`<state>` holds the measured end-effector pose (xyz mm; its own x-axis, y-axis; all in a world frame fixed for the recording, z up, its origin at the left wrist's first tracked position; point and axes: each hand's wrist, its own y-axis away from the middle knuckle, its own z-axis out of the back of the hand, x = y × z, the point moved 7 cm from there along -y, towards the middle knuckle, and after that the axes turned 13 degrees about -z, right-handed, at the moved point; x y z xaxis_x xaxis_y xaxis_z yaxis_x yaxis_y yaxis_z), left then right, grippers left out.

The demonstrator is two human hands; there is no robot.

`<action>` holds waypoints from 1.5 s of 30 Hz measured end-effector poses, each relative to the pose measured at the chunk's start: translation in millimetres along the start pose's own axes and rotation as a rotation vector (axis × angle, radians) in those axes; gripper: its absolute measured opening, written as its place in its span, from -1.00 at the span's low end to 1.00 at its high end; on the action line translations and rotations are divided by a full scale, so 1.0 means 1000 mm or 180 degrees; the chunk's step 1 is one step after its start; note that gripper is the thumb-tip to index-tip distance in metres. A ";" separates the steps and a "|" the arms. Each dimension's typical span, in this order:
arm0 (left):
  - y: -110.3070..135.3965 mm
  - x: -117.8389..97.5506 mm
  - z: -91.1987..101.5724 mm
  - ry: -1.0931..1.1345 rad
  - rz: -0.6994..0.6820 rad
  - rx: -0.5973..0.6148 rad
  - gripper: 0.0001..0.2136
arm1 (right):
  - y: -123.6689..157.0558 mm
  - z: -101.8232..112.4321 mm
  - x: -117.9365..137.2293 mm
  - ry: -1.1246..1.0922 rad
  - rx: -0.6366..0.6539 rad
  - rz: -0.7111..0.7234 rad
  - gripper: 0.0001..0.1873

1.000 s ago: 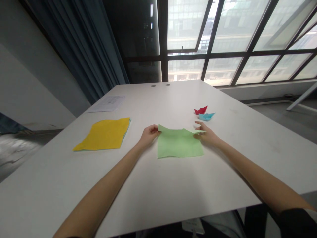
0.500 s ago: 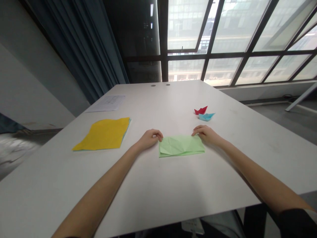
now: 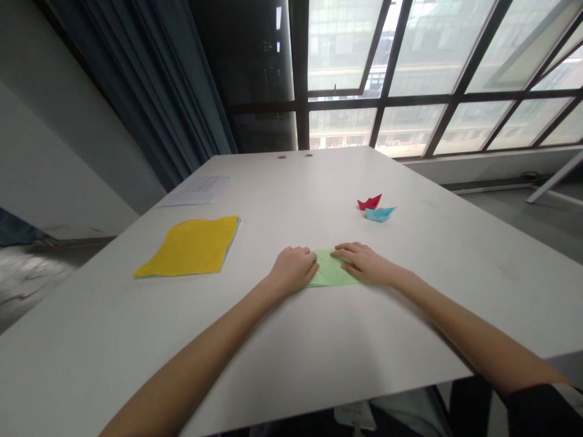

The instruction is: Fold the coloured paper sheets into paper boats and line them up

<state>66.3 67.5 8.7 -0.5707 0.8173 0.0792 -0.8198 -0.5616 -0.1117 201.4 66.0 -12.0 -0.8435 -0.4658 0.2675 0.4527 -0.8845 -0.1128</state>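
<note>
A light green sheet of paper (image 3: 331, 273), folded in half, lies on the white table (image 3: 319, 340) in front of me. My left hand (image 3: 295, 267) rests on its left part with the fingers curled under, knuckles up. My right hand (image 3: 362, 262) lies flat on its right part, fingers stretched out toward the left. Both hands press the paper down and cover most of it; only a strip between them shows.
A stack of coloured sheets with yellow on top (image 3: 191, 246) lies to the left. A red paper boat (image 3: 368, 202) and a blue paper boat (image 3: 379, 213) sit beyond my right hand. A white printed sheet (image 3: 198, 190) lies far left. Windows stand behind the table.
The green sheet was open a second ago and was folded in half toward me. Both hands then slid inward from its far corners onto the middle of the folded paper.
</note>
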 end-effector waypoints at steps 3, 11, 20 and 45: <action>0.000 -0.001 -0.001 0.0035 0.0031 -0.0025 -0.74 | 0.000 -0.008 0.000 0.0082 0.0041 -0.0048 -0.56; 0.001 -0.009 -0.028 0.0456 -0.0021 0.0050 -0.46 | -0.001 -0.026 -0.003 0.0112 0.0422 -0.0324 -0.36; 0.010 0.007 -0.042 0.0785 0.0352 0.0671 -0.27 | 0.004 -0.024 -0.009 0.0152 0.0720 -0.0482 -0.25; 0.013 0.013 -0.041 0.0602 0.0269 0.0618 -0.06 | -0.004 -0.001 -0.001 -0.0184 -0.0181 -0.0618 -0.53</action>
<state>50.3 76.1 -32.2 -0.6334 0.7659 -0.1106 -0.7738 -0.6279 0.0833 200.0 69.6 -12.4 -0.8946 -0.2855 0.3436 0.2647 -0.9584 -0.1072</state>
